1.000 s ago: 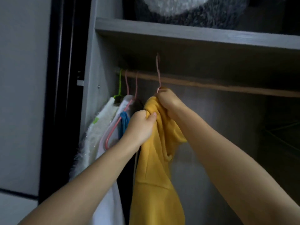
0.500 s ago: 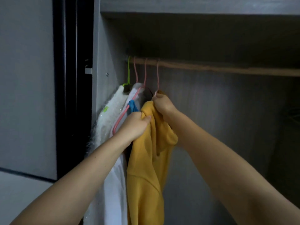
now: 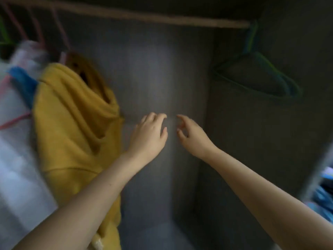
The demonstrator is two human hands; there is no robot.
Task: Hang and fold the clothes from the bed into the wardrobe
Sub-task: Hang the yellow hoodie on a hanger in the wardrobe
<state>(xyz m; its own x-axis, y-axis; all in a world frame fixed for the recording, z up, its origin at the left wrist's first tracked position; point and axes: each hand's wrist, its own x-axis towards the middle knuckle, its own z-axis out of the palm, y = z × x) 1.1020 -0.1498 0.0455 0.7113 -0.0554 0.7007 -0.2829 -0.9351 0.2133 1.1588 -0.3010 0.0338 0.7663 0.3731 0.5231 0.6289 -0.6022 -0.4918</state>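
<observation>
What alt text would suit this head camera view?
Two bare hands, left hand and right hand, reach empty and open into a dim wardrobe. A yellow hoodie hangs at left from the rail; spare hangers hang at right.

Both hands [image 3: 149,136] [image 3: 191,136] outstretched, empty.

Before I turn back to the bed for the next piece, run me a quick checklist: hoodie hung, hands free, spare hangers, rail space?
1. Yellow hoodie hanging under a pink hanger: ok, though the hook on the rail is blurred.
2. Left hand free, fingers relaxed: ok.
3. Right hand free: ok.
4. Spare hangers at the rail's right end: ok.
5. Bare rail between hoodie and spare hangers: ok.
6. Clothes left on the bed: cannot tell, bed out of view.
</observation>
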